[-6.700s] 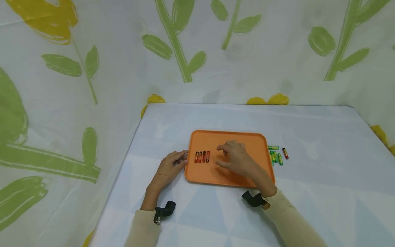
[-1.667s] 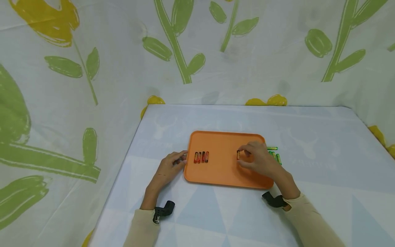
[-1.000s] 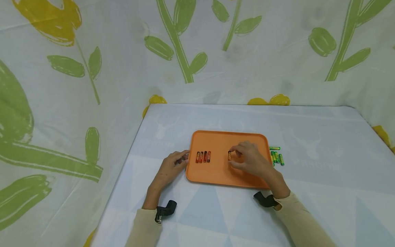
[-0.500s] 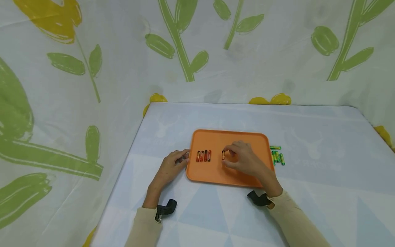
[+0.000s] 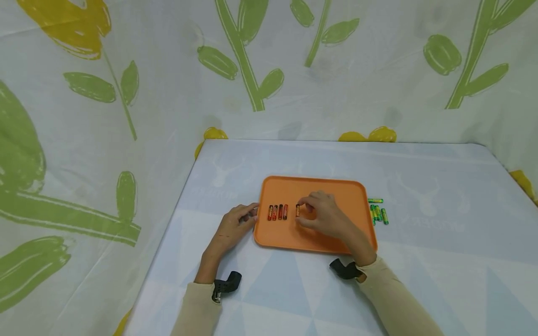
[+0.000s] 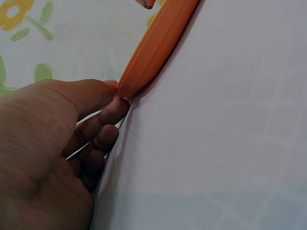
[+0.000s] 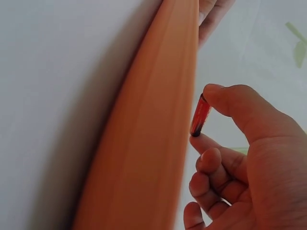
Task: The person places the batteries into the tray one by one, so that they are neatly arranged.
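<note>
My right hand (image 5: 322, 215) pinches a small red-and-black battery (image 5: 297, 211) between thumb and index finger, over the middle of the orange tray (image 5: 290, 240). In the right wrist view, the held battery (image 7: 200, 115) spans from the thumb tip to the index fingertip, and the other fingers are curled. To its left, several red-and-black batteries (image 5: 280, 212) lie side by side in a row on the tray. My left hand (image 5: 232, 227) holds the tray's left edge; the left wrist view has its thumb and index fingertips at the tray rim (image 6: 153, 50).
Several green batteries (image 5: 377, 213) lie on the table just beyond the tray's right edge, one of them (image 5: 375, 200) crosswise behind the others. A pale blue-and-white cloth covers the table (image 5: 441, 233). A flower-patterned curtain (image 5: 168, 93) hangs behind and on the left.
The loose red battery right of the tray was picked up by my right hand, which has carried it leftward over the tray, close to the row. My left hand has stayed at the tray edge.
</note>
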The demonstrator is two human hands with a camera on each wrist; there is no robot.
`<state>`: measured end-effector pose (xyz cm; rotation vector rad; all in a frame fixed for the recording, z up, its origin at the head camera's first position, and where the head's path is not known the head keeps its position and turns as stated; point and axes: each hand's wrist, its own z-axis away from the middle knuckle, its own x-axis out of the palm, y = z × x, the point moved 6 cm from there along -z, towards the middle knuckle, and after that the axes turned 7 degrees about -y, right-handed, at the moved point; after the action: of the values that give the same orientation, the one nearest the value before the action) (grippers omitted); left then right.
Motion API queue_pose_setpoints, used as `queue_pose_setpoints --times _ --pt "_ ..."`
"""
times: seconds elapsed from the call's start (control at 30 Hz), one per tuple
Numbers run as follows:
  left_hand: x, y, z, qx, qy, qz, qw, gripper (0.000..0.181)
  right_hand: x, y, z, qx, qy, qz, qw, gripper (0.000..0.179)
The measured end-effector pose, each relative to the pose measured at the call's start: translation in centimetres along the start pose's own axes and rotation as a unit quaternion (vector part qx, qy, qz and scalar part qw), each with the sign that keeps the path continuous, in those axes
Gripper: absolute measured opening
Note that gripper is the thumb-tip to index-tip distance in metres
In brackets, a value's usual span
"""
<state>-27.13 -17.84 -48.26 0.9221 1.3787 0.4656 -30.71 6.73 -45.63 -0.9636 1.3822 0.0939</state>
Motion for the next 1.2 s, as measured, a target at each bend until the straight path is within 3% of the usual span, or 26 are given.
queue_pose_setpoints --times 0.6,1.2 --pt "0.2 -0.3 0.0 -0.01 -0.004 0.014 0.9998 0.04 1.0 -0.1 -0.9 0.016 -0.014 0.009 0.9997 0.04" --pt "0.1 -0.4 0.0 -0.014 -0.002 0.017 0.9998 0.04 1.8 0.2 -1.7 0.006 -0.012 0.013 0.9998 0.043"
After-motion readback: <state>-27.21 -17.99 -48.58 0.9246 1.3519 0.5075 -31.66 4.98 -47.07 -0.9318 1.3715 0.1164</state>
